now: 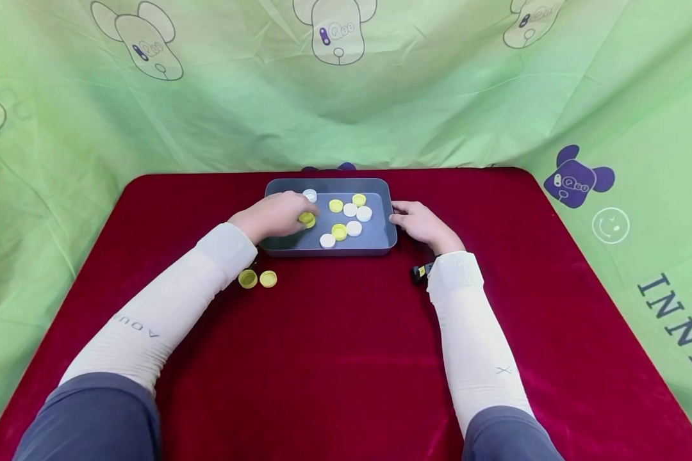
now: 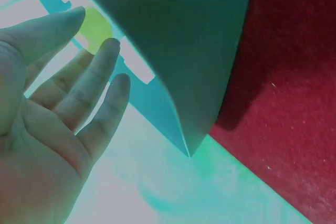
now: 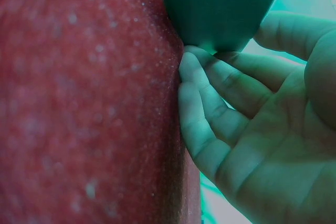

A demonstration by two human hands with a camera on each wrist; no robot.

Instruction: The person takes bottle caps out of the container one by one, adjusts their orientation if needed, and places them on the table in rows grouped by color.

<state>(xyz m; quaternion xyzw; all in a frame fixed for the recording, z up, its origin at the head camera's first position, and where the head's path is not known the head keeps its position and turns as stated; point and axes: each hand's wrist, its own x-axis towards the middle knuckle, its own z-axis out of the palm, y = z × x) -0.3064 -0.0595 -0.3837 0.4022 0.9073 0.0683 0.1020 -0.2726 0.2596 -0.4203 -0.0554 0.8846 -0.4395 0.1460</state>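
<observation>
My left hand (image 1: 281, 214) reaches over the left end of a grey rectangular tray (image 1: 354, 252). It pinches a yellow bottle cap (image 2: 95, 27) between thumb and fingertips, inside the tray. Spread about the tray floor lie white bottle caps, one of them near the front (image 1: 327, 241), and yellow caps, including one next to it (image 1: 339, 232). At the tray's right end, my right hand (image 1: 418, 223) holds the outer wall. The right wrist view shows its thumb by the rim and its fingers low against the wall, near the table.
Two yellow caps (image 1: 268, 278) lie on the red cloth-covered table (image 1: 311, 358), in front of the tray's left corner and close to my left wrist. Behind the table hangs a green printed curtain (image 1: 254, 109), which also runs along both sides.
</observation>
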